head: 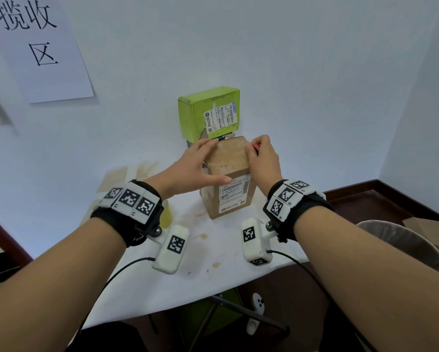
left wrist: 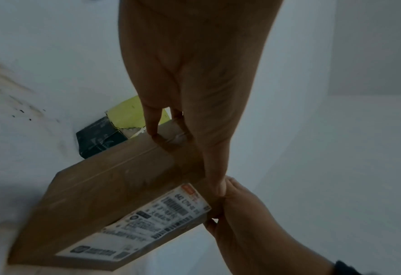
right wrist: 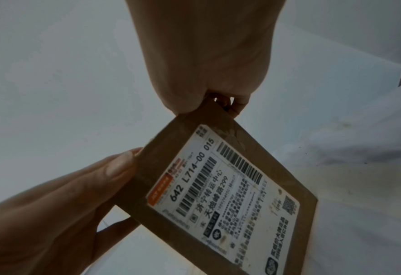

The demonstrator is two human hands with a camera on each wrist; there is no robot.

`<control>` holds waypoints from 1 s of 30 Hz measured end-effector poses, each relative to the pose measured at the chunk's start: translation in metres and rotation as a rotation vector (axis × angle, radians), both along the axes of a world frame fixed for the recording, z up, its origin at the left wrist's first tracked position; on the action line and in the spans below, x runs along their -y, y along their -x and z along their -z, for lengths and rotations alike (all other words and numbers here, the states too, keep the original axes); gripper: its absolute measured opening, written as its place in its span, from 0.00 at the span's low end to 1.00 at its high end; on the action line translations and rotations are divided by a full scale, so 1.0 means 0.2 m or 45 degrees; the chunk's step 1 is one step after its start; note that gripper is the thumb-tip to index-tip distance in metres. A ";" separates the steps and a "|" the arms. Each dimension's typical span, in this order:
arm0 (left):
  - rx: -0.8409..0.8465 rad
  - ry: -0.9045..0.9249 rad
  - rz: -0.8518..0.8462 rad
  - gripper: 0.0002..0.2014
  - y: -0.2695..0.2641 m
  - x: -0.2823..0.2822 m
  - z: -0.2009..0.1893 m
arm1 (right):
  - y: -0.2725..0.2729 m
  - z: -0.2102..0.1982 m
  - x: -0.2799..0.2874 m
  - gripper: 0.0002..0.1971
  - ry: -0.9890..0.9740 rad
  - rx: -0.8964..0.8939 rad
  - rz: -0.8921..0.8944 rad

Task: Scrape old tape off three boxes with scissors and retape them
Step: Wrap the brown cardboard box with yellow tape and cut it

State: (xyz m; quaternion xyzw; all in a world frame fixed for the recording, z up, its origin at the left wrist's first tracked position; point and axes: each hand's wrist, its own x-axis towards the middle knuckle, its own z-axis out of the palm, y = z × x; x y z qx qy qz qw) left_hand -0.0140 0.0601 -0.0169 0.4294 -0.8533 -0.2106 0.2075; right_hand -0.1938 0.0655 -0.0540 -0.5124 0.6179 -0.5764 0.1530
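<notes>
A tall brown box (head: 228, 158) with a white shipping label (head: 235, 196) stands upright on the white table (head: 208, 252). My left hand (head: 195, 163) holds its top left side, fingers along the far edge and thumb on the front by the label. In the left wrist view those fingers (left wrist: 152, 130) curl onto the box (left wrist: 114, 186). At the top right edge my right hand (head: 263, 158) is curled round a red item (head: 256, 148), mostly hidden in the fist. The right wrist view shows the box (right wrist: 135, 193) and label (right wrist: 218, 195) below that hand (right wrist: 206, 55).
A green box (head: 200, 110) sits on a dark box (left wrist: 98, 137) against the wall just behind. Brownish tape scraps (head: 127, 174) lie at the table's left. A bin (head: 401, 240) stands right of the table. A paper sign (head: 40, 47) hangs on the wall.
</notes>
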 end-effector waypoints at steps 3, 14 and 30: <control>0.008 0.042 -0.019 0.49 0.01 0.01 0.02 | 0.00 0.00 0.00 0.05 0.001 0.002 0.013; 0.026 0.106 -0.007 0.47 0.00 0.01 0.02 | 0.00 0.01 -0.03 0.05 0.033 -0.004 0.011; 0.044 0.027 -0.015 0.46 -0.01 0.03 0.00 | 0.26 0.19 -0.15 0.13 -0.718 -0.243 -0.127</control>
